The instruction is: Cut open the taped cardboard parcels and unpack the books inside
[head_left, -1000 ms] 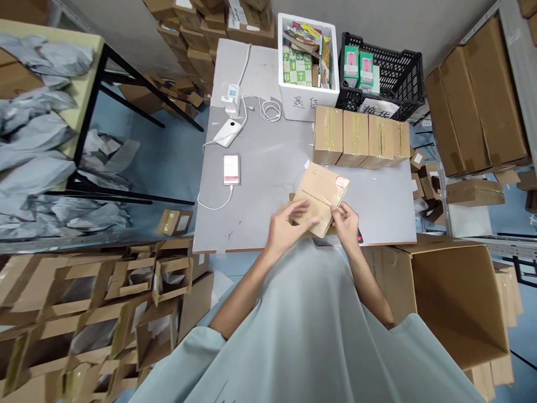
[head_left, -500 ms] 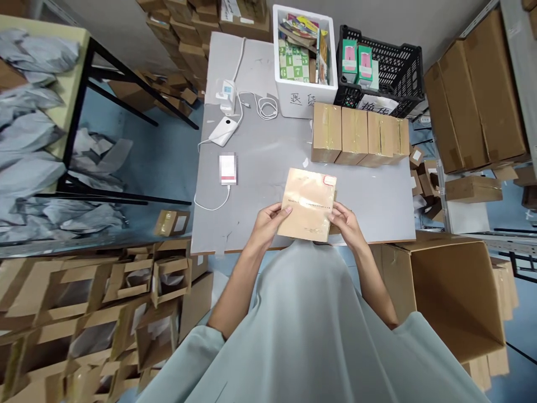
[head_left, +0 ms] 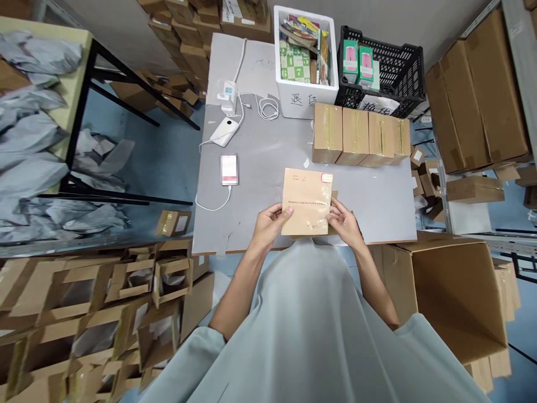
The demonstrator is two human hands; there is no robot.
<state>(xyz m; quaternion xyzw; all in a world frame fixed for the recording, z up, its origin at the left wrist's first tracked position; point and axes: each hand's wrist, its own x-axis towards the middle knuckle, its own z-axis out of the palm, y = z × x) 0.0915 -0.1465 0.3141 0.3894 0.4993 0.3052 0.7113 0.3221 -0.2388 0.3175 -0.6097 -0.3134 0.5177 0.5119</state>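
Observation:
Near the table's front edge, a brown-covered exercise book (head_left: 306, 193) with a line of print, a red-edged label at its upper right and a shiny, film-like surface is held up in both hands. My left hand (head_left: 269, 224) pinches its left edge, thumb on the cover. My right hand (head_left: 344, 222) grips the lower right edge, thumb in front. More brown material shows behind the book by the right fingers and below it; what it is I cannot make out.
On the grey table (head_left: 251, 184) are a phone (head_left: 229, 169) on a cable, a white power bank (head_left: 224, 131) and several taped cartons (head_left: 327, 134). Behind stand a white bin (head_left: 296, 103) of books and a black crate (head_left: 396, 67). An open carton (head_left: 457, 296) stands right.
The exercise book has turned slightly and now sits straighter, its print sharper. Its right edge has shifted a little left, showing more brown material behind. Both hands keep their hold.

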